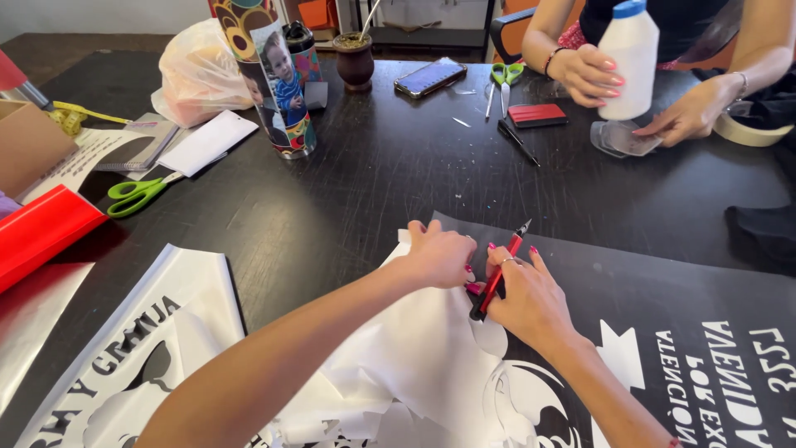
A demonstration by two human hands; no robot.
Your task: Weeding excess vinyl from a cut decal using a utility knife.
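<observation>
We pressed our left hand (438, 255), fingers curled, on the white sheet (414, 357) over the black sheet (663, 323), while our right hand (526, 294) gripped a red craft knife (497, 278) beside it.

I see a black sign sheet (663, 332) with white lettering lying flat at the near right of the desk (348, 191). A white lettered sheet (133, 365) lies near left. Far across, a dark phone (429, 77) lies screen up, its screen glowing faintly bluish. A tall tube (269, 75) with a photo label stands upright. A white bottle (630, 58) with a blue cap is held upright by another person's hand (587, 75). A brown cardboard box (29, 145) sits far left.
</observation>
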